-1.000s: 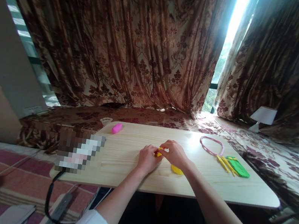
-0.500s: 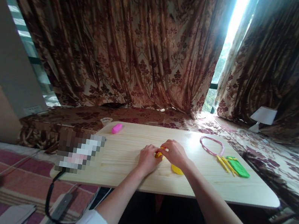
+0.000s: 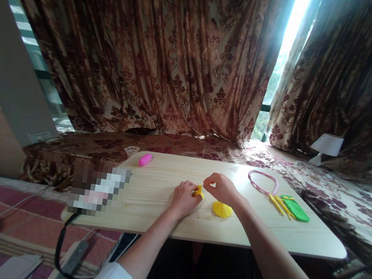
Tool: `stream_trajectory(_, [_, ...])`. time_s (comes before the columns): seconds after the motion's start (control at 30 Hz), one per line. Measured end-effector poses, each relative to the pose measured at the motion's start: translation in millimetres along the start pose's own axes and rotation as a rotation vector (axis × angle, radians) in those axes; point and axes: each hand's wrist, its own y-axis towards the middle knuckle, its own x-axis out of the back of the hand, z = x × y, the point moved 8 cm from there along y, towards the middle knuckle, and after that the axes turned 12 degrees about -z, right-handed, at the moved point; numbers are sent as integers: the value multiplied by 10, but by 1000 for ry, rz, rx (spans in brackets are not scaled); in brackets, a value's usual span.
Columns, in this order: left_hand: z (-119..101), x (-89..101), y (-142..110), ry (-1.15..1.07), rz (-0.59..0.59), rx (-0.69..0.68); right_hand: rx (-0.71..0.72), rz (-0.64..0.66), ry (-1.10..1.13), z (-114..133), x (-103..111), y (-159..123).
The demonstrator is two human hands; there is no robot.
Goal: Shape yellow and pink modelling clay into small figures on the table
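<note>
My left hand [image 3: 186, 198] rests on the table with its fingers curled round a small yellow piece of what looks like modelling clay [image 3: 200, 192]. Part of this piece sticks up past the fingertips. My right hand [image 3: 222, 188] hovers just right of it, apart from the piece, with thumb and fingertips drawn together. Whether anything tiny is between them I cannot make out. Below the right hand lies a flat, rounded yellow piece [image 3: 222, 209] with a ridged-looking edge.
On the pale wooden table [image 3: 152, 215], a pink lump [image 3: 145, 160] lies at the far left. Towards the right are a pink twisted loop [image 3: 263, 181], several yellow sticks [image 3: 282, 206] and a green flat piece [image 3: 295, 209]. A blurred-out object [image 3: 100, 192] covers the left edge.
My right hand has drawn back from the yellow piece in my left hand, up and to the right. More of the flat yellow piece now shows. My left hand stays put.
</note>
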Motion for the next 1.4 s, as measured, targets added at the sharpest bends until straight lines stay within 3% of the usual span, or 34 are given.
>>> stream_trajectory(0.43, [-3,102,16,-30,-116,31,-28,-78,7,66,-44,-41])
stream_trajectory(0.67, [-8,106,14,-43,-126,26,6,-40,15,51,-135,0])
stream_trajectory(0.97, [-11,114,9,-44,-126,23,-5,-43,76,36,-42,19])
stream_trajectory(1.23, [-18,105,7,-39,-116,28,3,23,88,53,-200,2])
stream_trajectory(1.4, [-22,116,15,-36,-113,26,-18,8,134,26,-126,7])
